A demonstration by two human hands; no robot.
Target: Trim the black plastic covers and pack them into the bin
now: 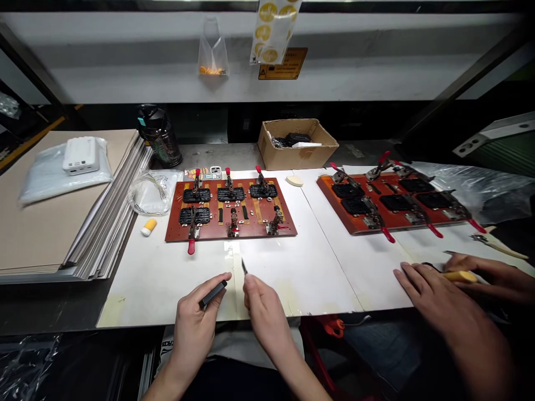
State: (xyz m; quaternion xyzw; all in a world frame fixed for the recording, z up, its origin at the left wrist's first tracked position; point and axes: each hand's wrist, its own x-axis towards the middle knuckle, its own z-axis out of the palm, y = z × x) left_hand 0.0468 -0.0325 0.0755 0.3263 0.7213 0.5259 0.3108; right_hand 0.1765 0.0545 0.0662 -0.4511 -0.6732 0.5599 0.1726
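My left hand point(195, 316) is closed on a small black rectangular piece point(213, 294), held tilted between thumb and fingers. Just to its right, my right hand point(264, 312) grips a thin dark pointed tool point(244, 267) with its tip upward; most of it is hidden, so its exact kind is unclear. Both hands are over the front of the white work surface, apart from each other. Beyond them lies a red-brown fixture board point(214, 233) with red-handled toggle clamps point(191, 245). Several black plastic parts point(230, 194) sit on it, in the back row and at front left.
At right, a co-worker's hands point(438, 295) hold a yellow-handled tool point(460, 277) before a second clamp board point(355, 225). Stacked cardboard sheets point(45, 223) stand left. Behind are a bottle point(161, 136) and an open carton point(288, 159). A yellow-and-white object point(149, 227) lies left of the near board.
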